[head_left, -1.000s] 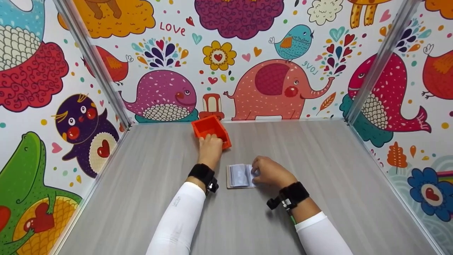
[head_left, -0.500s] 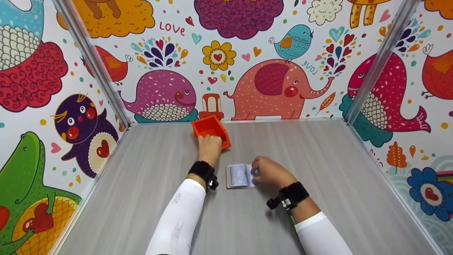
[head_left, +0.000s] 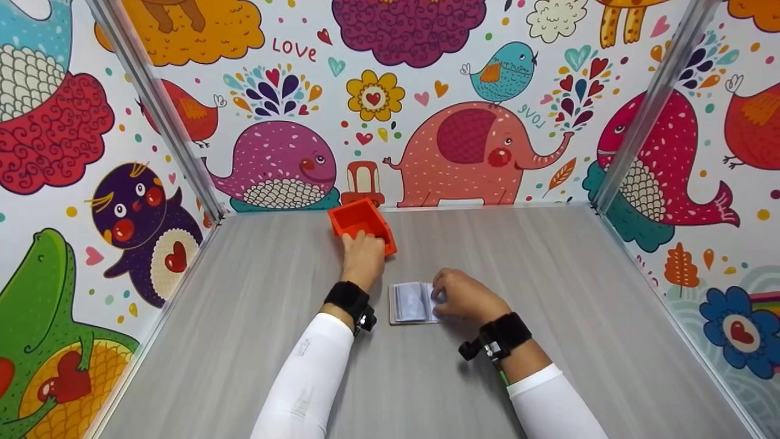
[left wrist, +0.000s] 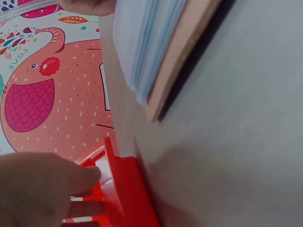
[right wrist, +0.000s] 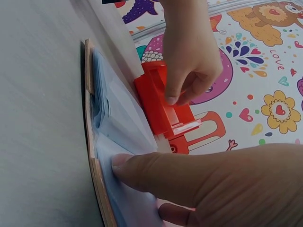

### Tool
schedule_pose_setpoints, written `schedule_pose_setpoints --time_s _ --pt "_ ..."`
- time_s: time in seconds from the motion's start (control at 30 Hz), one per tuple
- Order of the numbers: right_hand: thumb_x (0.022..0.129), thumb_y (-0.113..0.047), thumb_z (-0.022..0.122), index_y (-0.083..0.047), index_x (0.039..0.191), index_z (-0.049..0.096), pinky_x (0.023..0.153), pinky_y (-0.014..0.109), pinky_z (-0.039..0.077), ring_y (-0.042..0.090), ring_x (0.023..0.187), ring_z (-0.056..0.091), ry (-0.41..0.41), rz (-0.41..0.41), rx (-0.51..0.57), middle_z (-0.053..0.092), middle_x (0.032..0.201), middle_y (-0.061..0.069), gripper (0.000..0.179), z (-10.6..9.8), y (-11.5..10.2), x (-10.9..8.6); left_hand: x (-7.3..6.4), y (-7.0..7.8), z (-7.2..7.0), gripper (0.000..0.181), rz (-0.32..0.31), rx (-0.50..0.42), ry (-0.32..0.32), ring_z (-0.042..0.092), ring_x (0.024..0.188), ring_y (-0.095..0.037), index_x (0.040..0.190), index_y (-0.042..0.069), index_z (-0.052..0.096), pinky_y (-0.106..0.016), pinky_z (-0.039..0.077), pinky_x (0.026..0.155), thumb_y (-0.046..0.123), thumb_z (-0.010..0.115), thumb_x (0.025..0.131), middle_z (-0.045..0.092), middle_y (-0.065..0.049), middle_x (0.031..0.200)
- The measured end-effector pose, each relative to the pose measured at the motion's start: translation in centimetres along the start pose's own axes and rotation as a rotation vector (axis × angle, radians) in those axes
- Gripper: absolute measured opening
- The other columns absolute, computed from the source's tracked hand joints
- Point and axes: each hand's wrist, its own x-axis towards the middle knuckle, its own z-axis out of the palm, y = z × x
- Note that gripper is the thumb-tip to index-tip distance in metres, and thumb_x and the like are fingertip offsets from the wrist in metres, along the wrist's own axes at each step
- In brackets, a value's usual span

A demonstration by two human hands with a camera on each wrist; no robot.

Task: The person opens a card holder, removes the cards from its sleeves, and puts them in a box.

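Red was the open box [head_left: 359, 214], which stood on the surface [head_left: 274, 317] under the left grip [head_left: 362, 259]. The fingers of this grip were bent down into the box, but whether they were clamped on anything I could not tell; something whitish [left wrist: 110, 189] showed inside, just beside the thumb. The small book [head_left: 412, 303] lay open just to the left of the right grip [head_left: 469, 297], which was clamped on its side, the thumb pressing a clear page [right wrist: 130, 201]. In my judgement, the step was to pick from the box with the book held open. To do it well, the thumb should press gently, without creasing the page, and the left fingers should pinch only one piece.
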Motion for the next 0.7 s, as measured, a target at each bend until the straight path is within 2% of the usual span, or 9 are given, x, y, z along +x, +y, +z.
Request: schedule_pose_setpoints --time_s 0.1,0.2,0.23,0.3,0.4,0.53,0.7 --pt "0.089 -0.015 0.096 -0.012 0.107 0.088 0.109 0.048 0.060 0.025 0.118 0.067 -0.004 0.006 0.005 0.074 0.131 0.007 0.021 0.0 0.0 0.0 -0.4 -0.1 -0.1 0.019 0.083 -0.033 0.113 0.067 0.113 -0.033 0.120 0.008 0.087 -0.052 0.050 0.097 0.016 0.079 0.104 0.082 -0.013 0.115" --pt "0.089 -0.016 0.097 -0.013 0.107 0.088 0.108 0.047 0.060 0.024 0.117 0.067 -0.001 0.008 0.017 0.074 0.131 0.007 0.020 -0.1 0.0 0.0 -1.0 -0.2 -0.3 0.016 0.186 -0.120 0.219 0.070 0.105 -0.033 0.112 0.007 0.087 -0.048 0.056 0.089 0.019 0.079 0.105 0.081 -0.012 0.106" --pt "0.088 -0.015 0.097 -0.012 0.107 0.088 0.107 0.047 0.061 0.024 0.116 0.067 -0.002 0.007 0.018 0.074 0.131 0.007 0.020 -0.1 0.0 0.0 -1.4 -0.3 -0.4 0.016 0.212 -0.160 0.231 0.071 0.103 -0.033 0.111 0.007 0.087 -0.046 0.059 0.089 0.020 0.079 0.105 0.080 -0.012 0.104" --pt "0.088 -0.015 0.097 -0.011 0.107 0.088 0.105 0.047 0.061 0.024 0.115 0.067 0.001 -0.001 0.022 0.074 0.130 0.007 0.021 -0.1 0.0 0.1 -2.0 -0.2 -0.7 0.015 0.249 -0.248 0.211 0.073 0.101 -0.032 0.112 0.008 0.086 -0.044 0.063 0.092 0.019 0.077 0.107 0.080 -0.011 0.103" --pt "0.087 -0.013 0.097 -0.008 0.108 0.088 0.104 0.048 0.062 0.025 0.114 0.069 0.005 -0.025 0.022 0.075 0.128 0.009 0.023 -0.2 0.1 0.1 -3.1 0.0 -0.8 0.017 0.268 -0.325 0.107 0.074 0.105 -0.031 0.117 0.008 0.086 -0.043 0.064 0.101 0.019 0.077 0.107 0.081 -0.011 0.108" --pt "0.086 -0.011 0.097 -0.005 0.105 0.088 0.104 0.050 0.062 0.027 0.113 0.071 0.012 -0.075 0.004 0.076 0.124 0.011 0.022 -0.4 0.1 0.2 -4.5 0.1 -0.4 0.018 0.282 -0.315 -0.028 0.074 0.113 -0.033 0.119 0.008 0.087 -0.046 0.062 0.107 0.016 0.081 0.103 0.081 -0.012 0.116" --pt "0.084 -0.009 0.096 -0.004 0.101 0.086 0.102 0.051 0.061 0.027 0.110 0.071 0.015 -0.116 -0.007 0.075 0.120 0.011 0.021 -0.3 0.2 0.2 -5.8 0.3 0.5 0.019 0.261 -0.342 -0.050 0.074 0.115 -0.034 0.118 0.006 0.087 -0.047 0.062 0.105 0.013 0.083 0.101 0.078 -0.013 0.116"
